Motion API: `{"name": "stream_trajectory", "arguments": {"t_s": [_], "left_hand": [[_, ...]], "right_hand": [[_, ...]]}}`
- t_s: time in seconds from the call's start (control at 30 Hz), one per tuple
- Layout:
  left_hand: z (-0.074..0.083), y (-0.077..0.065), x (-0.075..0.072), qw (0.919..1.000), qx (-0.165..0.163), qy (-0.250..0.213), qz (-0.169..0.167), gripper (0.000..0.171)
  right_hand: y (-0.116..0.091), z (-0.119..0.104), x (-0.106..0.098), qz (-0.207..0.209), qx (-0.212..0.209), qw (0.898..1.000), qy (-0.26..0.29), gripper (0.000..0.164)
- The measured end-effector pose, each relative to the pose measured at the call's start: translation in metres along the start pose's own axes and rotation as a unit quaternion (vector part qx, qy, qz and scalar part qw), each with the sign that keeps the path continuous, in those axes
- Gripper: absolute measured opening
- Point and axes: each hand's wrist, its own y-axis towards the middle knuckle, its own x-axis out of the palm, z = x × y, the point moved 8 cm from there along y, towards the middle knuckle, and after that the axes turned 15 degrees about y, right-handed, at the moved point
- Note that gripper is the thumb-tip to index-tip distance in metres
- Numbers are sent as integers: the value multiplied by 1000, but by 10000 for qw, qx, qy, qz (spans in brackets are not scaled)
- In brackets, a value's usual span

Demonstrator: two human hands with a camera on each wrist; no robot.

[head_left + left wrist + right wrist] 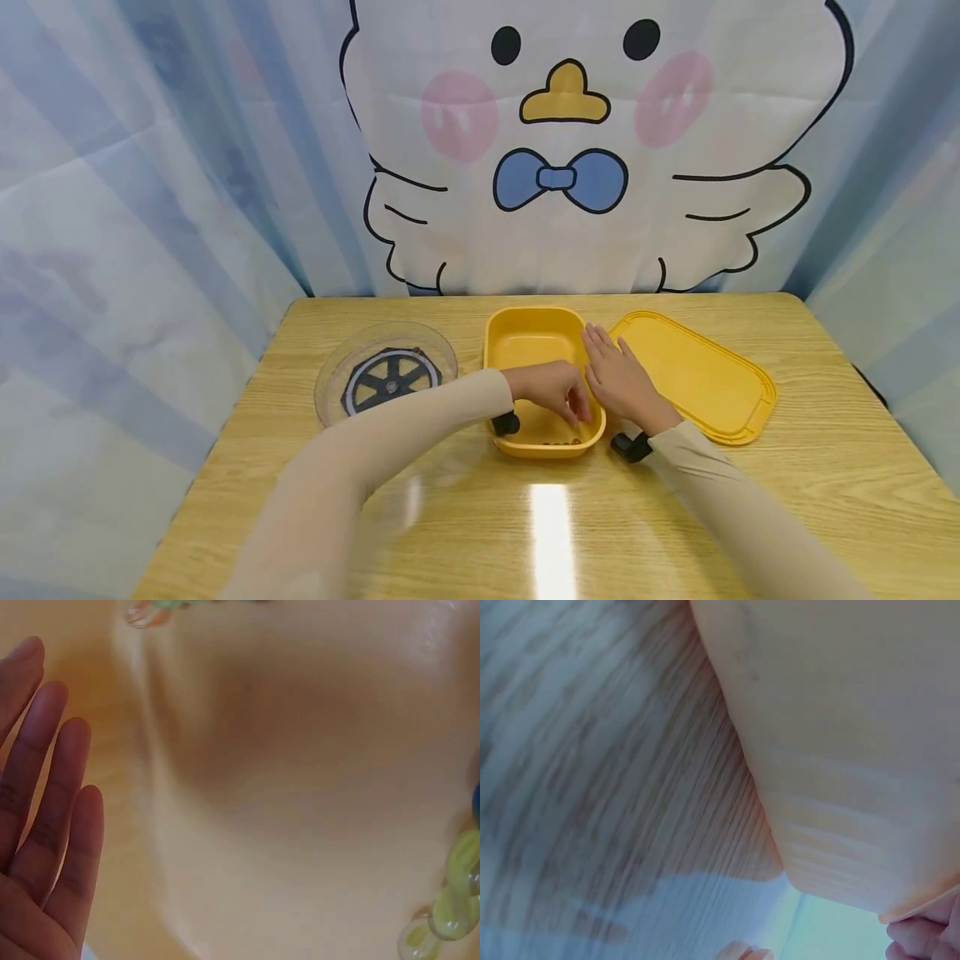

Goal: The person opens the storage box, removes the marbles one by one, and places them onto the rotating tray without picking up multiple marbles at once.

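Note:
A yellow rectangular tub [547,451] stands near the middle of the table. My left hand [555,387] reaches over its left side and hangs inside, fingers pointing down. In the left wrist view, that hand's fingers [64,802] are extended, with nothing held between them. Glass marbles with green-yellow swirls [454,911] lie on the tub's floor, and an orange-streaked marble [146,615] sits near the top. Several small marbles [576,442] line the front inner edge in the head view. My right hand [618,379] rests at the tub's right rim, its fingers straight.
Right of the tub lies a flat yellow lid [693,375], angled on the wooden table [465,533]. A clear round dish [328,383] with a dark spoked wheel shape [392,387] sits at left, partly behind my left sleeve. A printed curtain [562,250] hangs behind the table.

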Motion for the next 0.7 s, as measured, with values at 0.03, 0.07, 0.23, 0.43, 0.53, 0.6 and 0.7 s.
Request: {"name": "stream_trajectory", "arguments": {"t_s": [0.03, 0.07, 0.23, 0.43, 0.53, 0.6, 0.7], "left_hand": [[-1, 3, 3, 10000, 12, -8, -61, 17], [-2, 5, 6, 9999, 29, -22, -114, 17], [-2, 12, 18, 9994, 106, -29, -313, 15], [1, 16, 30, 9985, 208, 74, -497, 11], [2, 16, 34, 9979, 204, 139, -593, 9], [1, 16, 35, 9976, 216, 174, -640, 9], [0, 16, 37, 9972, 238, 230, -669, 10]], "right_hand": [[0, 0, 0, 2, 4, 10000, 11, 56], [1, 0, 0, -1, 11, 10000, 16, 56], [0, -1, 0, 23, 8, 10000, 3, 56], [0, -2, 0, 88, -10, 10000, 2, 56], [0, -2, 1, 112, -27, 9999, 3, 55], [0, -2, 1, 108, -25, 9999, 15, 56], [1, -1, 2, 77, 7, 10000, 25, 56]]}}
